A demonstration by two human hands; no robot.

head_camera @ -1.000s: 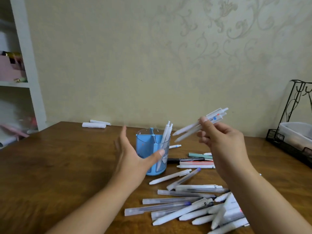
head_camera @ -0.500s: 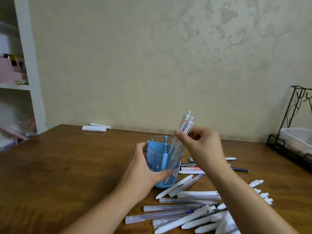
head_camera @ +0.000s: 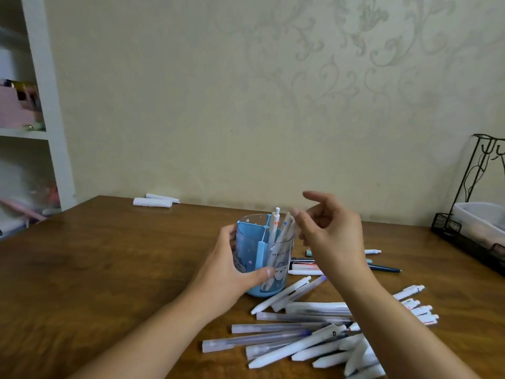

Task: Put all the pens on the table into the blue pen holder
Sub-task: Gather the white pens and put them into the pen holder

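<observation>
Left hand (head_camera: 226,272) curled round blue pen holder (head_camera: 262,258) mid-table, white pens (head_camera: 276,231) upright inside; right hand (head_camera: 328,233) just beside rim, fingers loosely spread, holding nothing; loose pen pile (head_camera: 306,337) near front; wire rack (head_camera: 475,214) far right; paper rolls (head_camera: 153,202) by wall

Right hand (head_camera: 332,231) released pens (head_camera: 278,231) into holder (head_camera: 247,250) (now empty).

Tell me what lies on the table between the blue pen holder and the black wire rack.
In the head view, loose pens lie between the blue pen holder and the black wire rack; the right hand hovers above.
</observation>
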